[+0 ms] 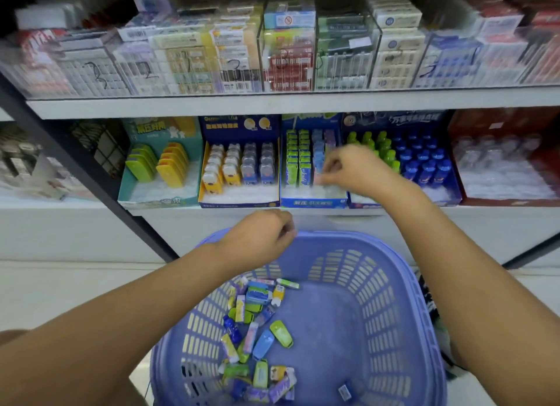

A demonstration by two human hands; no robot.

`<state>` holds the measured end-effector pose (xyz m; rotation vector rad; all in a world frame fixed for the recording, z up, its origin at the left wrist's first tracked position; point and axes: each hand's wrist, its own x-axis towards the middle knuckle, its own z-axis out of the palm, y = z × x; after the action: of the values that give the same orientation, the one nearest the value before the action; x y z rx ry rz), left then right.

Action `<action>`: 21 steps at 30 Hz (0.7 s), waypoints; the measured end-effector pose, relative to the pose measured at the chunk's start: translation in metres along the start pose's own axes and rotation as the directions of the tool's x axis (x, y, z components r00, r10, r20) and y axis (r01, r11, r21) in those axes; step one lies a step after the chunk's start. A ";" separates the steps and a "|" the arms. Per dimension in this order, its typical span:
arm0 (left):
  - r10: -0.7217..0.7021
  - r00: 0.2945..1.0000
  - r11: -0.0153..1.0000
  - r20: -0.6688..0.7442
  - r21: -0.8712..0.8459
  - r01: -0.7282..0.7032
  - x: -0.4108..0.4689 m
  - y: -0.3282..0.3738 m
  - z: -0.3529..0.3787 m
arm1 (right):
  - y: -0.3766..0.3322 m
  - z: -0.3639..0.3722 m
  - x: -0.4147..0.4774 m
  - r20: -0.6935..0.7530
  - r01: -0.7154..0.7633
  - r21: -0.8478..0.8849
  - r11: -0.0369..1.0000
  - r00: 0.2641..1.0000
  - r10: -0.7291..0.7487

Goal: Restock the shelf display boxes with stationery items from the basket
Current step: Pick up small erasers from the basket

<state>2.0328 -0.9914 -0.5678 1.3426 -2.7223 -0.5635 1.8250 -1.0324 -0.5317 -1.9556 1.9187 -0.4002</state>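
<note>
**Two hands, two jobs: right at the box, left over the basket**

Right hand (348,169) is up at the shelf, fingers curled together at the front of the blue display box (313,202), right where the pink and blue rows run out. It looks to be pinching something small and pale, though blur hides exactly what. Those packs in the box stand upright in columns running front to back, so anything slotted in has to go in on end, ahead of the last one in its row.

Left hand (263,236) hangs loosely closed over the far rim of the purple basket (394,254); whether it holds anything, I cannot tell. Loose stationery items (257,330) lie jumbled below and towards the wearer, long axes pointing every way. Left is clearly nearer them.
</note>
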 end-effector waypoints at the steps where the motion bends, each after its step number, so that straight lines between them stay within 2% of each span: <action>1: -0.026 0.999 0.999 0.028 0.032 0.025 -0.006 -0.001 0.003 | -0.004 0.011 -0.016 0.130 -0.004 0.062 0.998 0.991 -0.004; 3: -0.114 0.982 0.991 0.148 0.081 0.103 -0.019 -0.006 0.014 | -0.010 0.042 -0.036 0.405 -0.003 0.059 0.998 0.914 -0.021; 4: -0.154 0.965 0.986 0.212 0.089 0.138 -0.026 -0.010 0.022 | -0.011 0.062 -0.042 0.493 0.007 0.034 0.999 0.870 -0.023; 9: -0.271 0.865 0.960 0.422 0.058 0.272 -0.054 -0.025 0.086 | 0.000 0.177 -0.082 0.700 0.049 -0.040 0.998 0.714 -0.006; 11: -0.272 0.823 0.957 0.498 0.050 0.286 -0.066 -0.030 0.120 | 0.009 0.216 -0.101 0.755 0.142 -0.056 0.988 0.653 -0.051; 14: -0.283 0.716 0.950 0.638 0.081 0.303 -0.087 -0.043 0.165 | 0.017 0.254 -0.123 0.804 0.303 0.005 0.953 0.565 -0.184; 17: -0.255 0.629 0.959 0.734 0.111 0.259 -0.103 -0.061 0.196 | 0.012 0.275 -0.129 0.816 0.389 0.055 0.920 0.514 -0.266; 19: -0.248 0.613 0.962 0.750 0.115 0.248 -0.101 -0.065 0.207 | 0.006 0.287 -0.131 0.824 0.438 0.057 0.897 0.486 -0.290; 21: -0.255 0.633 0.963 0.731 0.133 0.235 -0.094 -0.063 0.214 | 0.000 0.298 -0.133 0.836 0.480 0.006 0.877 0.478 -0.267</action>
<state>2.0942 -0.8898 -0.7787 1.8297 -3.1322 -1.3945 1.9546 -0.8809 -0.7895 -2.1322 0.9246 0.6103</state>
